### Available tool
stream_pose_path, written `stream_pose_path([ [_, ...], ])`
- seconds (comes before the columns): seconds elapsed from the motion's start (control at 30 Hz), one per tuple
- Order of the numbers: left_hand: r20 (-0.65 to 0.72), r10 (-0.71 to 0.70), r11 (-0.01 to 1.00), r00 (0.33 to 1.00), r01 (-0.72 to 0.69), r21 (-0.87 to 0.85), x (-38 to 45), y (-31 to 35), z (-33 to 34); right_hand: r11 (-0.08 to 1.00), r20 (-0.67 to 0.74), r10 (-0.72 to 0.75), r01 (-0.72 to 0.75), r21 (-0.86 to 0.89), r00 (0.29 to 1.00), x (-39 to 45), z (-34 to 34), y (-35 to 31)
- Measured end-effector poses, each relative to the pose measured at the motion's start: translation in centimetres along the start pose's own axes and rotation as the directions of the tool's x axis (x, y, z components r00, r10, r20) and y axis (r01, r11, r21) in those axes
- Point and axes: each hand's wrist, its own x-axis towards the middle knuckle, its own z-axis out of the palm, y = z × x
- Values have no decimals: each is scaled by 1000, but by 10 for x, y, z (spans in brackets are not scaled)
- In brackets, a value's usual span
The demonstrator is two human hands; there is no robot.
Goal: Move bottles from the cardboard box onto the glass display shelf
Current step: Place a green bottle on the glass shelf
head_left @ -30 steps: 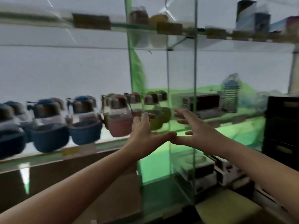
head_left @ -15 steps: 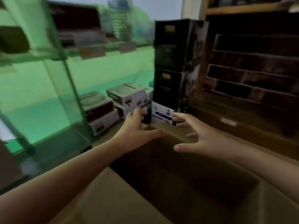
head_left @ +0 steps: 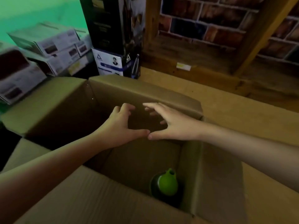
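An open brown cardboard box (head_left: 145, 92) fills the lower half of the view, its flaps folded outward. Deep in its near right corner stands one bottle with a green lid (head_left: 167, 183); only its top shows. My left hand (head_left: 119, 126) and my right hand (head_left: 171, 123) hover side by side over the box's opening, thumbs almost touching, fingers spread and curved. Neither holds anything. The glass display shelf is out of view.
White product boxes (head_left: 43, 41) are stacked at the left against a green backdrop. A tall stack of black boxes (head_left: 113, 26) stands behind the cardboard box. A wooden ledge and brick-pattern wall (head_left: 210, 21) lie to the right.
My view swung from the glass shelf of bottles rightward and down to the cardboard box. Both empty hands travelled along and now hang over the box opening.
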Motion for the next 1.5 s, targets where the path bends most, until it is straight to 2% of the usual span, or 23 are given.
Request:
stream_pose_path([
  [0.17, 60, 5, 1000, 998, -6, 17, 4, -8, 11, 1000, 34, 5, -5, -7, 999, 0, 6, 9],
  [0.27, 144, -9, 999, 990, 3, 44, 4, -11, 17, 992, 161, 22, -2, -125, 987, -2, 8, 13],
  [0.33, 267, -42, 993, 963, 10, 120, 4, -12, 21, 967, 290, 72, 5, -255, 954, -4, 10, 15],
  [0.43, 426, -97, 973, 900, -4, 229, 1, -13, 29, 947, 423, 133, 11, -321, 896, -7, 21, 18],
  [0.6, 524, -106, 931, 845, -100, 351, -1, -12, 43, 934, 546, 162, 51, -354, 822, -4, 34, 21],
  [0.7, 543, -116, 920, 832, -117, 374, -1, -13, 46, 907, 661, 175, 142, -396, 730, 3, 42, 20],
  [0.87, 540, -117, 931, 834, -98, 352, 1, -23, 45, 872, 858, 219, 301, -385, 464, 12, 80, 23],
  [0.93, 543, -128, 934, 830, -84, 348, 1, -24, 45, 828, 873, 260, 370, -422, 413, 13, 95, 27],
  [1.03, 541, -132, 942, 831, -64, 329, 0, -24, 41, 835, 876, 223, 379, -398, 428, 17, 98, 33],
  [1.23, 495, -140, 951, 858, -23, 308, 0, -31, 34, 936, 739, 195, 104, -337, 645, 37, 62, 23],
  [1.4, 431, -137, 956, 892, 5, 293, -5, -33, 15, 954, 574, 72, 112, -278, 816, 58, 37, 0],
  [1.5, 417, -148, 976, 897, 64, 207, -11, -36, -10, 975, 526, 44, 79, -208, 849, 69, 17, -23],
])
